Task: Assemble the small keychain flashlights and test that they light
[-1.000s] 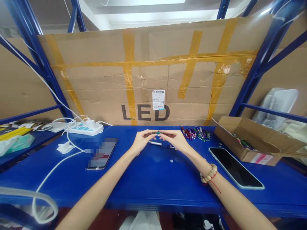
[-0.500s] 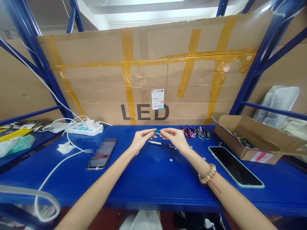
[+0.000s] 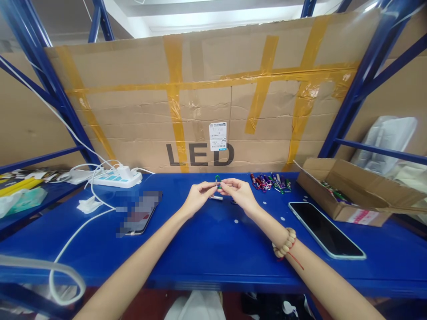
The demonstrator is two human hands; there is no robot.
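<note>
My left hand point(image 3: 200, 198) and my right hand point(image 3: 238, 193) meet above the middle of the blue table, fingertips pinched together. Between them is a small green carabiner point(image 3: 217, 178), its curved end pointing up; both hands grip it, and the fingers hide its lower part. Just below the fingers a silver cylinder point(image 3: 217, 198) lies on the table, partly covered by my left hand. A small dark metal piece point(image 3: 234, 202) sits beside my right hand, mostly hidden by it.
Several coloured keychain tubes with carabiners point(image 3: 270, 182) lie at the back right, beside an open cardboard box point(image 3: 358, 215). One phone point(image 3: 327, 229) rests at right, another point(image 3: 143, 213) at left. A power strip point(image 3: 116, 178) with white cables stands back left. Cardboard point(image 3: 143, 129) closes off the rear.
The green carabiner has turned from lying sideways to standing up between the fingers. My hands have shifted slightly and now cover more of the silver cylinder and the dark metal piece.
</note>
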